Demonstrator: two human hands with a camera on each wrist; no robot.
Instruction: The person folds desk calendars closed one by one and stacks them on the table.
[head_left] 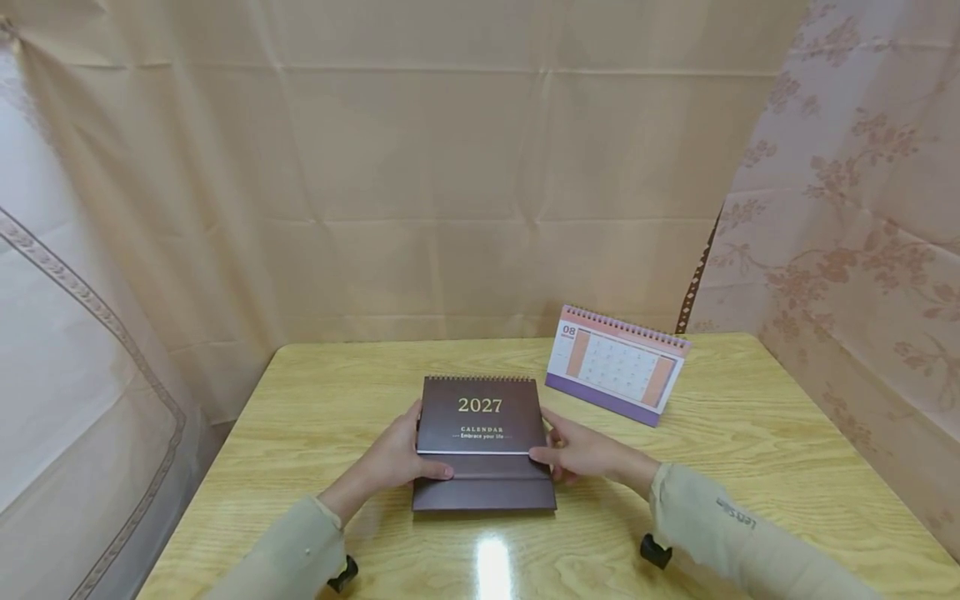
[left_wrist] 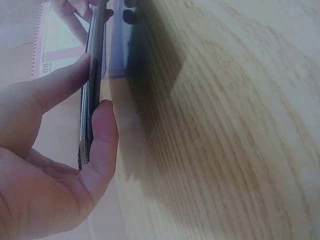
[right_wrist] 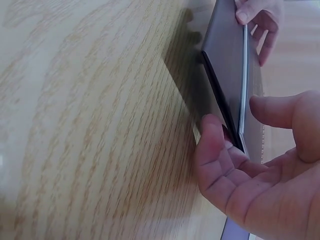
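A dark brown spiral-bound desk calendar (head_left: 483,421), marked 2027 in gold, is between both hands over the near middle of the table. My left hand (head_left: 390,454) grips its left edge, thumb on the front and fingers behind, with the calendar's thin side (left_wrist: 91,80) seen in the left wrist view. At the opposite edge, my right hand (head_left: 588,450) pinches it, thumb on the cover's lower corner. The right wrist view shows its fingers (right_wrist: 210,145) curled under the brown base panel (right_wrist: 220,55), whose shadow falls on the wood.
A second desk calendar (head_left: 615,358), white and orange with a purple base and showing 08, stands tilted at the back right. The wooden table (head_left: 300,417) ends at a beige curtain (head_left: 420,167) behind. Flower-patterned cloth (head_left: 855,250) hangs on the right.
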